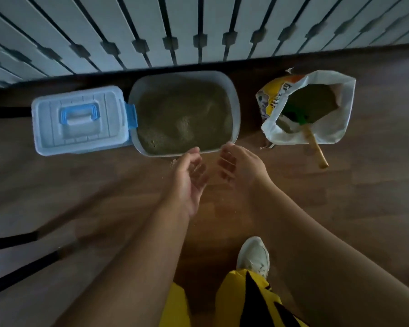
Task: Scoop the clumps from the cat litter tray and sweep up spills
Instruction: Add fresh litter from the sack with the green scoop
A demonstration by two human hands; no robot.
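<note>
A dim wooden floor point(340, 197) is seen running up to a pale slatted wall point(198, 24). The grey litter tray point(237, 102), filled with litter, is set against the wall's base, with a lidded plastic box point(78, 119) touching its left side and an open litter bag point(316, 109) well to its right, a scoop point(313, 147) protruding from it. The left hand point(189, 178) and right hand point(239, 164) are held just before the tray's near rim, fingers loosely curled, nothing gripped. Spilled grains point(173, 162) are scattered beside the left hand.

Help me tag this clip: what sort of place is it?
Probably a room in a home: wooden floor, a litter tray beside an open litter bag and a lidded plastic box.
</note>
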